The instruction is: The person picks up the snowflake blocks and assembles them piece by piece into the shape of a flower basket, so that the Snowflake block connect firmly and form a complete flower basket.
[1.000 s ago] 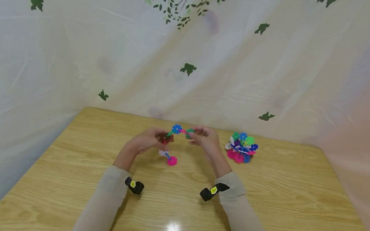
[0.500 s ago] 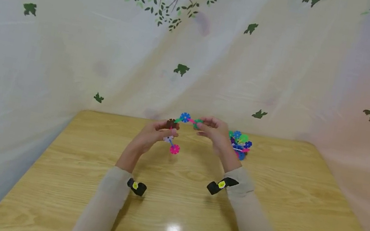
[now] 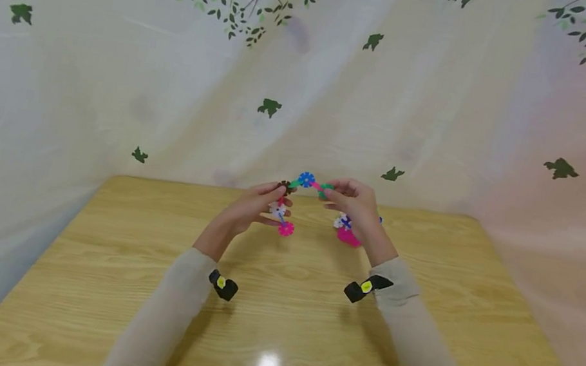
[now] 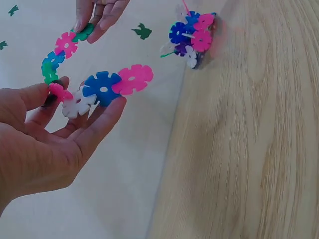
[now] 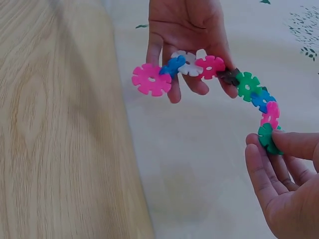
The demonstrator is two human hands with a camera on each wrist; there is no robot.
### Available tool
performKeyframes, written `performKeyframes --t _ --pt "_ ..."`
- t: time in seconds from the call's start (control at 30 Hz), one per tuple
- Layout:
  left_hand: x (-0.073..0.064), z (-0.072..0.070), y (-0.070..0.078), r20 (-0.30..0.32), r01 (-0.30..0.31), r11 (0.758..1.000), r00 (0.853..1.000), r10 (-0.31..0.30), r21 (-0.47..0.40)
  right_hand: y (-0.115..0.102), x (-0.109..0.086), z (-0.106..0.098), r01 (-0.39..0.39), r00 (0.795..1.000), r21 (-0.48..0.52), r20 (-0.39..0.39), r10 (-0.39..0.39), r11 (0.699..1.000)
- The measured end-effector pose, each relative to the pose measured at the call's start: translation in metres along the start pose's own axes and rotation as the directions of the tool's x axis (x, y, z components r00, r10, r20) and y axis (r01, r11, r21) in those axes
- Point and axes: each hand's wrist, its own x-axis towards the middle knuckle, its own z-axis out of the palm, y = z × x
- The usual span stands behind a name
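Observation:
A curved chain of interlocking plastic snowflake discs [image 5: 248, 86] hangs in the air between both hands, over the table's far part. Its colours run pink, blue, white, pink, dark brown, green, blue, pink, green. My left hand [image 3: 250, 207] pinches the dark disc between thumb and index finger, while its other fingers spread under the white and blue discs [image 4: 102, 88]. At the other end, my right hand [image 3: 356, 207] pinches the green end disc [image 5: 267, 138] between thumb and fingertips. The pink disc [image 4: 133, 79] forms the chain's free end near the left fingertips.
On the wooden table [image 3: 270, 310], a cluster of joined snowflake discs [image 4: 192, 37] in several colours sits toward the back right, partly hidden behind the right hand in the head view. A pale curtain [image 3: 197, 94] with leaf and bird prints hangs behind the table.
Both hands have risen with the chain and shifted slightly right in the head view. The left fingers have spread out beneath the chain. The right hand now covers much of the disc cluster.

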Motion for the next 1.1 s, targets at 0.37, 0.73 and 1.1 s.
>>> performKeyframes --t 0.37,0.73,1.1 --pt "0.010 0.025 0.005 0.008 -0.096 0.994 0.995 0.096 0.059 -0.004 -0.005 -0.030 0.020 1.000 -0.020 -0.023 -0.020 1.000" --pt "0.016 0.040 0.011 -0.214 -0.104 0.993 0.973 0.089 -0.059 -0.010 -0.012 -0.055 0.022 1.000 -0.026 -0.019 -0.022 0.999" --pt "0.027 0.052 0.020 -0.298 -0.175 0.983 0.942 0.155 -0.044 -0.016 -0.016 -0.073 0.044 0.999 -0.028 -0.028 -0.045 0.999"
